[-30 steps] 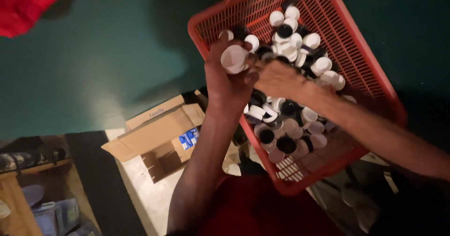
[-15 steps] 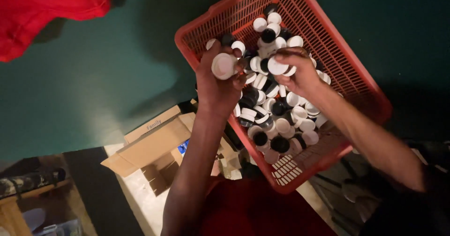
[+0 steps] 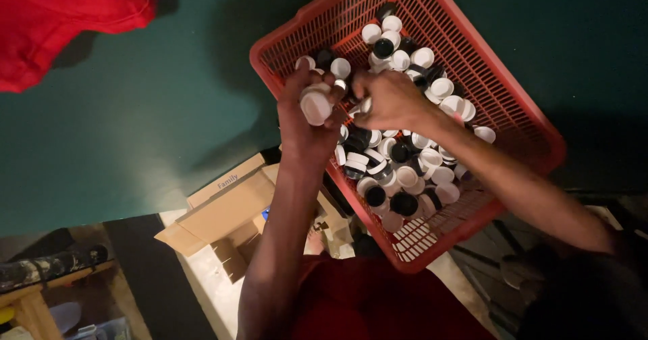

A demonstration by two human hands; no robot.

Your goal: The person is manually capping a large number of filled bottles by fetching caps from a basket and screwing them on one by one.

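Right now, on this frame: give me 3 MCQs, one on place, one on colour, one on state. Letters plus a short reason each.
1. Where does the open cardboard box lie?
A. Inside the basket
B. Below the basket, beside the left forearm
C. On the red cloth

2. What colour is the mesh basket?
A. Red
B. Blue
C. White

3. What is the left hand doing?
A. Resting flat and empty
B. Gripping the basket rim
C. Holding a small white-capped container

Answers:
1 B: the box sits lower in the picture than the basket, left of the forearm, flaps open.
2 A: its lattice walls and rim are red, against the dark green surface.
3 C: the fingers curl round a white-capped piece, while the right hand is closed over the pile of caps.
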